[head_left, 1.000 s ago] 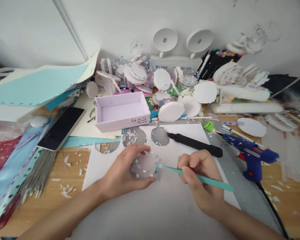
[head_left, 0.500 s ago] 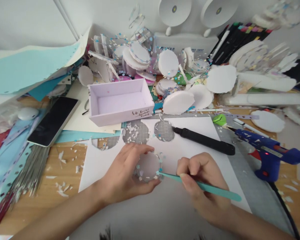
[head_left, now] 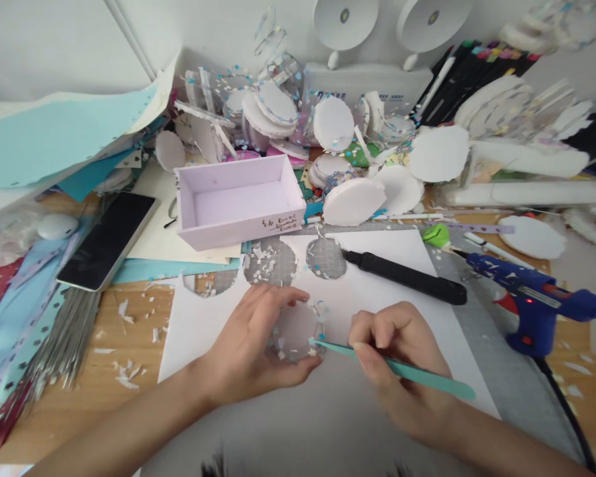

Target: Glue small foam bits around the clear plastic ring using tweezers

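Note:
My left hand [head_left: 255,341] curls its thumb and fingers round the edge of a small white disc [head_left: 297,329] edged with tiny blue and white star pieces. In my right hand [head_left: 402,361] is a pair of teal tweezers [head_left: 430,379], pinched between thumb and fingers. Their tip meets the disc's right edge at a small pale star piece; whether the tip grips it I cannot tell. Both hands are over a white foam sheet [head_left: 377,262] with round holes cut along its far side. A black pen-shaped cutter [head_left: 410,278] lies on that sheet, beyond my right hand.
A lilac box [head_left: 241,228] stands beyond the hands, with piled white discs [head_left: 355,201] behind and beside it. On the right lies a blue glue gun [head_left: 536,291] with a red light and a cord. A phone [head_left: 106,238] rests at left on a bundle of wires [head_left: 62,338].
The tweezers' tip has shifted slightly left along the disc's edge, and my right hand has moved a little left with it. My left hand holds the disc in nearly the same place.

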Available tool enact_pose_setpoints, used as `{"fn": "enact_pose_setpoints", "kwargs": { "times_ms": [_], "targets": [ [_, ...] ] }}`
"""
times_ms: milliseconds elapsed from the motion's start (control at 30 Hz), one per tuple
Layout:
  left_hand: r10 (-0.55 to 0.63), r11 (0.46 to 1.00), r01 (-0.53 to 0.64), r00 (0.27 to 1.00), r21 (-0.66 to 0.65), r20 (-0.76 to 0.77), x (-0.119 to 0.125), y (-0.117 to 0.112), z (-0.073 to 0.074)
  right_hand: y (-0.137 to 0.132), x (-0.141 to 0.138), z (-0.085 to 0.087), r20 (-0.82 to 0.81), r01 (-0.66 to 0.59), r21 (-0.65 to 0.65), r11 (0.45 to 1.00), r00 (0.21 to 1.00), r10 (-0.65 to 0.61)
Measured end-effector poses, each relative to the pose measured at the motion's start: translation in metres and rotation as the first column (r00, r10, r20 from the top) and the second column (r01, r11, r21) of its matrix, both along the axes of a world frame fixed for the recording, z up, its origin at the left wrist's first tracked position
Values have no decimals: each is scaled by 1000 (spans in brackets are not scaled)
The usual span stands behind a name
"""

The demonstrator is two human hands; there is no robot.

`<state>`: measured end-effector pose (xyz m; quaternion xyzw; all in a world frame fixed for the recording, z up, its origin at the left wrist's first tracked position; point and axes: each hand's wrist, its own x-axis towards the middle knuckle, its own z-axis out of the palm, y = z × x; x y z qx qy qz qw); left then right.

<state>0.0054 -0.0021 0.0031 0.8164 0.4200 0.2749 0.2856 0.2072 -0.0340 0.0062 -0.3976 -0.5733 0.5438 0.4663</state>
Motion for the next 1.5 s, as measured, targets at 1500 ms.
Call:
{"fn": "enact_pose_setpoints", "kwargs": {
  "times_ms": [1500],
  "targets": [
    [-202, 978, 207, 959, -7, 200, -13, 5, 6, 21, 17, -4, 395, -182, 537, 824, 917, -56]
  ]
}}
